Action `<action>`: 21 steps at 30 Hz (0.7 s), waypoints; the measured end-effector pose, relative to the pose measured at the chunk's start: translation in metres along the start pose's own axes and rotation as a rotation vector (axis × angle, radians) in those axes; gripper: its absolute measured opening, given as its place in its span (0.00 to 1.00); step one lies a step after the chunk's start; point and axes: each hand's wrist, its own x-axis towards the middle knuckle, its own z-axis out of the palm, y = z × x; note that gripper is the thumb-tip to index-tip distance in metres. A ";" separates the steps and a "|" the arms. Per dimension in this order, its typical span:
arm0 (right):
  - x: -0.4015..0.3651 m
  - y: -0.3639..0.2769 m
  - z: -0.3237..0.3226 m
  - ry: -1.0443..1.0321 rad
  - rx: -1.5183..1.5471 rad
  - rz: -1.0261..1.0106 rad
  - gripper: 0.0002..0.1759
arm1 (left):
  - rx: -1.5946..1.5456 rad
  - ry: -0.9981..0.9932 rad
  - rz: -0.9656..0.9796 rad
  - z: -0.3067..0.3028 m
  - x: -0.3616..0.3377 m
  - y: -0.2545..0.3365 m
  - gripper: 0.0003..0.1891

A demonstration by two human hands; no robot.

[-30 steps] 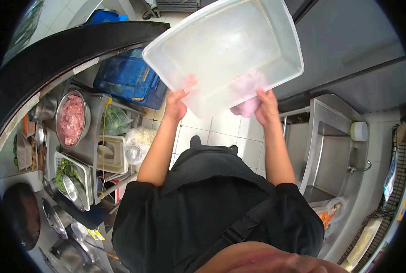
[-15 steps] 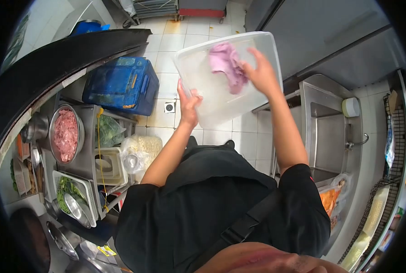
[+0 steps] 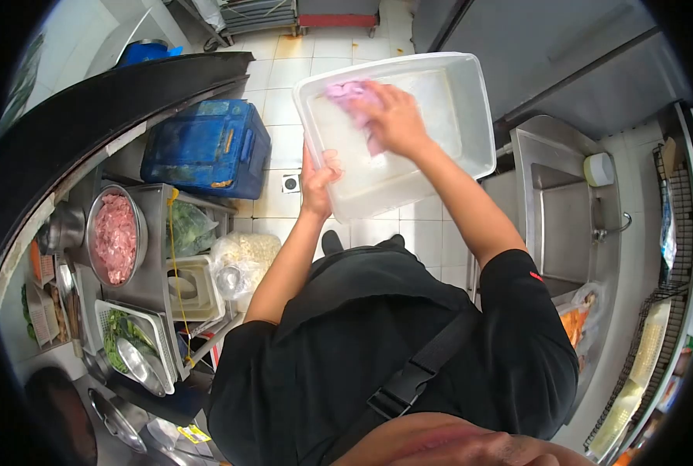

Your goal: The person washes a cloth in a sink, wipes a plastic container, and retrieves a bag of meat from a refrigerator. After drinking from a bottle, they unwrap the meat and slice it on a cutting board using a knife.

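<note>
A translucent white plastic container (image 3: pixel 439 179) is held up in the air, its open side facing me. My left hand (image 3: pixel 320 180) grips its lower left edge, with the fingers behind the wall. Inside the container my right hand (image 3: pixel 397 120) presses a pink cloth (image 3: pixel 354 97) against the inner surface near the upper left. The cloth is bunched under my fingers and partly hidden by them.
A blue cooler box (image 3: pixel 199 147) stands on the floor at left. Nearer are a bowl of raw meat (image 3: pixel 116 237), a basket of greens (image 3: pixel 121 338) and a bag of pale food (image 3: pixel 245 260). At right is a steel sink (image 3: pixel 560 225).
My right hand has moved left with the cloth, and its fingers now press down on it. The container has tilted and shifted slightly right, with my left hand still on its edge.
</note>
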 end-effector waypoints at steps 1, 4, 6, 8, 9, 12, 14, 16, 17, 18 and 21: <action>-0.002 0.012 -0.008 -0.030 -0.087 0.101 0.28 | -0.050 -0.046 0.029 -0.005 0.001 -0.001 0.48; -0.014 0.049 -0.016 -0.002 -0.136 0.358 0.26 | 0.072 -0.053 0.086 -0.002 -0.003 0.004 0.48; -0.020 0.063 -0.016 0.196 -0.276 0.704 0.24 | 0.105 -0.049 0.072 0.003 -0.008 0.008 0.48; -0.020 0.064 -0.002 0.205 -0.112 0.659 0.24 | 0.139 -0.066 0.051 0.009 -0.003 0.010 0.47; -0.018 0.057 0.005 0.207 0.055 0.612 0.23 | 0.168 -0.085 0.023 0.009 0.000 0.011 0.47; -0.002 -0.031 0.014 0.105 0.118 0.329 0.23 | 0.218 -0.171 0.013 0.022 0.015 0.012 0.47; -0.016 -0.058 0.015 -0.010 0.279 0.289 0.22 | 0.080 -0.235 0.082 0.035 0.020 0.018 0.44; -0.025 -0.056 0.011 -0.031 0.344 0.270 0.20 | 0.104 -0.206 0.073 0.013 0.031 0.024 0.41; -0.037 -0.052 0.006 -0.280 0.408 0.182 0.19 | 0.120 -0.150 0.065 0.000 0.031 0.021 0.39; -0.049 -0.049 0.002 -0.530 0.476 0.088 0.18 | 0.210 -0.066 0.105 -0.003 0.034 0.018 0.36; -0.038 -0.015 -0.029 -0.799 0.125 0.157 0.13 | 0.252 -0.223 0.103 0.000 0.028 0.024 0.33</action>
